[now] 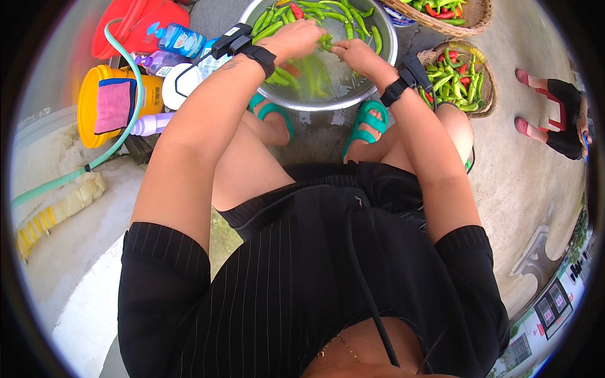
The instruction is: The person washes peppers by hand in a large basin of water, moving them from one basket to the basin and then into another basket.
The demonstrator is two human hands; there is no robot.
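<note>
A wide metal basin [326,107] of cloudy water stands on the floor before me. Many green peppers [309,78] lie or float in it, with a red pepper [296,11] near the far side. Above the water my left hand [298,38] grips a green pepper [325,42], its fingertips partly hidden behind the hand. My right hand [355,54] pinches the same pepper from the other side with thumb and finger, just over the basin.
To the right, a wicker basket [489,97] holds green and red peppers; another basket [465,26] stands beyond it. At left are a yellow bucket [87,111] with a pink cloth [113,106], a red basin [106,40], bottles [182,40] and a green hose [137,90]. Another person [567,113] sits far right.
</note>
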